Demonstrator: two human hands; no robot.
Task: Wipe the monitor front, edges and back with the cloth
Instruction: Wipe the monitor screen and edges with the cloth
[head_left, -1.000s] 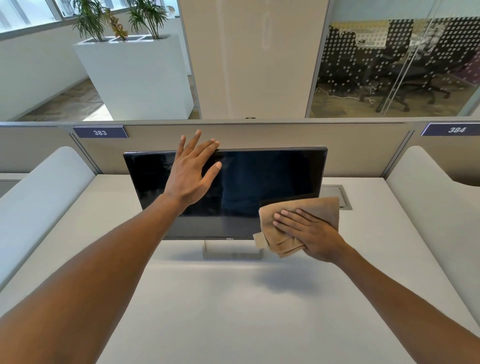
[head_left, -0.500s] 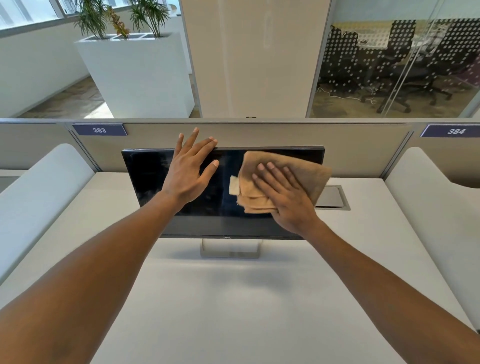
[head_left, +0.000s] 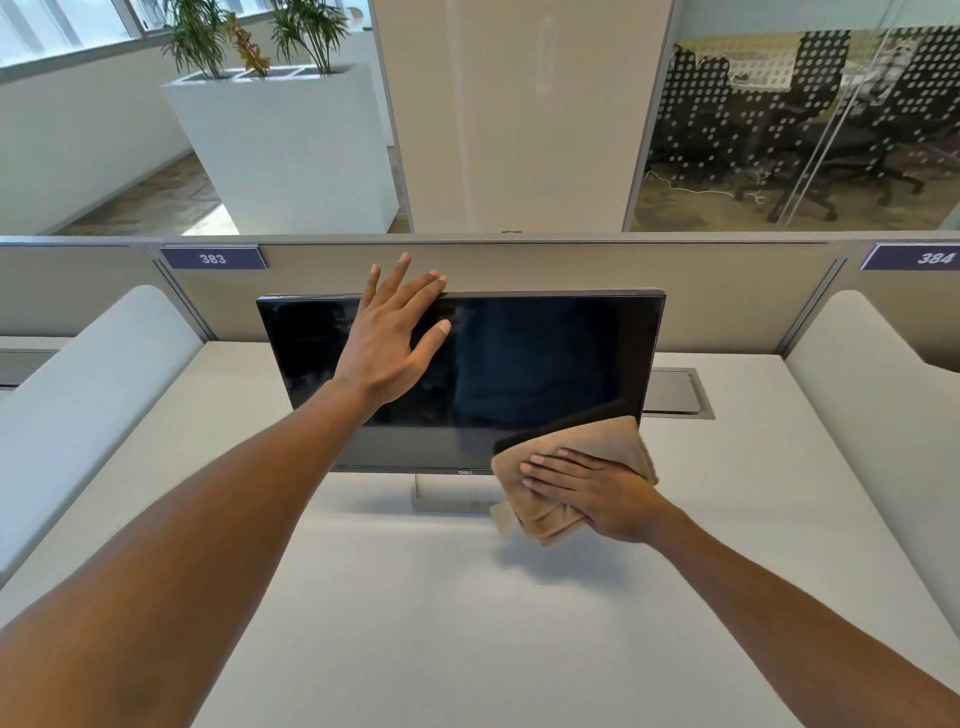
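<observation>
Since half a second back, the right hand (head_left: 592, 488) has dropped the folded tan fabric cloth (head_left: 576, 441) from the upper middle of the screen to its lower right corner; the left hand (head_left: 389, 343) has not shifted. The right grip is flat: straight fingers press the cloth onto the bottom bezel, with the thumb hidden. The left grip is spread wide and holds nothing, palm on the glass and fingertips over the top edge. The flat black glossy monitor (head_left: 545, 358) stands upright mid white bench (head_left: 467, 597), its long axis running left to right. From the cloth, the rest of the front lies up and to the left, and the right edge is just beside it. We judge the right hand nearer for the edges. The screen is dark, with faint smears towards its left; the back is unseen.
</observation>
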